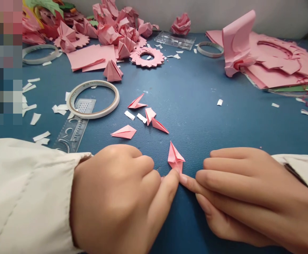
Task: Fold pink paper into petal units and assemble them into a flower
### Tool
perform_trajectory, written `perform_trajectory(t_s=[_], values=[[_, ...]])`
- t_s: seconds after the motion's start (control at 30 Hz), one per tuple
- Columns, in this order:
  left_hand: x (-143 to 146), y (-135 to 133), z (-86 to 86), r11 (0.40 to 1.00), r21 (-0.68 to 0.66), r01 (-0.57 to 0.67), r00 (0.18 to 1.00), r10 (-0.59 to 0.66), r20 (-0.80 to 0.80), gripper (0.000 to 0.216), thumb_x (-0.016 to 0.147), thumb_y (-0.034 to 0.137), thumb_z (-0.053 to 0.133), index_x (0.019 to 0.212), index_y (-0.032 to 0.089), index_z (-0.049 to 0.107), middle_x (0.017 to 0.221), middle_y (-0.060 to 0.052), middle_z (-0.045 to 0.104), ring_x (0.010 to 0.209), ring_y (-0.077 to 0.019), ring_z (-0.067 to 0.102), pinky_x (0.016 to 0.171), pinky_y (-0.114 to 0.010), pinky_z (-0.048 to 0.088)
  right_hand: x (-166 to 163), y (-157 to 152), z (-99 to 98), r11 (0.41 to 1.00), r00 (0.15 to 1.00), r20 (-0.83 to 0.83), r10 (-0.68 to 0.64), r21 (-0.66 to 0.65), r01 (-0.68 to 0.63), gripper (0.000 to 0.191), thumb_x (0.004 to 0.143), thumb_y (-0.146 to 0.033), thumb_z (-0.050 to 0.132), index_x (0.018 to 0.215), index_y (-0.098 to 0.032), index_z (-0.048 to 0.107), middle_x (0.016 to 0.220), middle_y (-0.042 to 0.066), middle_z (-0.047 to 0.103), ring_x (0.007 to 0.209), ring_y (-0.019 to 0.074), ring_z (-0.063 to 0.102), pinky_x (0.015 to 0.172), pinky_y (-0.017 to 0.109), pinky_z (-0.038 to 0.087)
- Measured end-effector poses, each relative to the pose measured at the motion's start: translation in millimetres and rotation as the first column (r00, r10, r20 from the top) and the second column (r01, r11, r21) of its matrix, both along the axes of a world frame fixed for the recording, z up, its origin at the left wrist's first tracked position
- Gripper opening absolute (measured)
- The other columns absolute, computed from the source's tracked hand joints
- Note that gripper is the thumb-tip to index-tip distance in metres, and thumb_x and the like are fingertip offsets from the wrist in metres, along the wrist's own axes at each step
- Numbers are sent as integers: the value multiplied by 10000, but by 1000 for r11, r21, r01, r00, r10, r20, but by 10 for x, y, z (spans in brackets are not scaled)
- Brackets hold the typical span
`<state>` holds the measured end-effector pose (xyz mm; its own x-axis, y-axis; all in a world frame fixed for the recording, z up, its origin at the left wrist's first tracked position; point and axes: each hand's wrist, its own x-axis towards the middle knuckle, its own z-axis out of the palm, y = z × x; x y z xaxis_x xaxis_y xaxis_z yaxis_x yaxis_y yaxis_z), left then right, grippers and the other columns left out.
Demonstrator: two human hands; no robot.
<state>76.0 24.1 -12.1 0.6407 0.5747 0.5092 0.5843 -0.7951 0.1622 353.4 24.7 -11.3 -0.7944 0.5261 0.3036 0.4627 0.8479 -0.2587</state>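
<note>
Head: left hand, right hand fingers tight on pink fold, tape ring beyond.

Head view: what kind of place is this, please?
Probably a paper-craft worktable, perhaps at home or school. On the blue table lie pink paper folds, a tape ring and a clear ruler; the left hand and right hand pinch one small pink fold.

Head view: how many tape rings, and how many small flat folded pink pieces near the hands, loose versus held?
Tape rings: 3
Loose folded pink pieces: 4
Folded pink piece pinched between left hand and right hand: 1
Total: 8
</note>
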Motion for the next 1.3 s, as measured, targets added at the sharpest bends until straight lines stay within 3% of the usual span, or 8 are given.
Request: perform_trajectory(t_s=[0.07, 0.2, 0.47, 0.57, 0.77, 0.9, 1.1, 1.3], values=[[-85, 102, 113, 960, -98, 262, 949, -274, -153, 428, 1145, 1, 563, 1120, 173, 954, 657, 26, 712, 544, -244, 571, 559, -491, 368, 0, -7, -5, 1000, 1000, -10, 10, 1, -10, 472, 1303, -154, 603, 853, -267, 689, 748, -56, 477, 636, 163, 411, 560, 389, 354], [-188, 196, 239, 970, -84, 227, 956, -238, -170, 507, 1104, -32, 542, 1310, 134, 974, 684, 28, 735, 562, -261, 561, 576, -498, 363, -2, -20, 14, 1000, 1000, -25, -4, -18, 4, 494, 1269, -41, 532, 853, -256, 690, 753, -61, 462, 638, 155, 400, 572, 379, 368], [-180, 249, 141, 954, -24, 299, 940, -299, -165, 546, 1261, 28, 430, 1328, 81, 969, 628, 28, 658, 528, -246, 490, 537, -473, 356, 0, 27, 4, 999, 999, -16, 36, -26, -37, 456, 1243, 0, 523, 924, -258, 722, 762, -61, 496, 639, 155, 431, 565, 377, 376], [-175, 307, 178, 952, -51, 303, 937, -307, -167, 571, 1272, 9, 420, 1082, 124, 946, 624, 27, 652, 531, -236, 517, 528, -451, 385, -26, 25, 11, 1000, 999, -45, 27, -15, -27, 404, 1246, -11, 516, 1069, -262, 777, 721, -81, 490, 582, 168, 403, 526, 393, 337], [-206, 397, 260, 930, -108, 353, 916, -366, -163, 482, 1193, -42, 469, 1161, 106, 926, 688, 30, 734, 560, -229, 610, 522, -453, 434, 0, 3, 56, 999, 999, -39, 38, -38, -39, 531, 1307, -95, 508, 813, -270, 598, 688, -66, 500, 537, 128, 407, 497, 369, 372], [-234, 425, 217, 921, -125, 370, 910, -386, -150, 462, 1231, 7, 478, 1055, 133, 886, 699, 28, 724, 574, -226, 605, 526, -458, 439, 18, -7, 20, 999, 999, -53, 4, 32, -3, 405, 1335, -96, 490, 1090, -239, 779, 806, -56, 674, 596, 124, 555, 603, 336, 502], [-231, 406, 228, 937, -88, 338, 923, -348, -162, 482, 1247, 23, 470, 981, 182, 838, 692, 33, 713, 560, -224, 607, 542, -460, 448, -23, -32, -1, 999, 999, -27, -33, 32, 34, 554, 1361, -171, 456, 838, -266, 611, 709, -65, 499, 559, 114, 469, 541, 339, 399], [-225, 423, 290, 934, -99, 342, 917, -355, -183, 463, 1211, -17, 488, 1015, 154, 871, 693, 31, 723, 561, -208, 613, 545, -421, 444, -34, 24, 26, 999, 999, -30, 26, -43, -28, 427, 1326, -111, 499, 1015, -292, 729, 722, -81, 483, 556, 165, 415, 534, 385, 392]])
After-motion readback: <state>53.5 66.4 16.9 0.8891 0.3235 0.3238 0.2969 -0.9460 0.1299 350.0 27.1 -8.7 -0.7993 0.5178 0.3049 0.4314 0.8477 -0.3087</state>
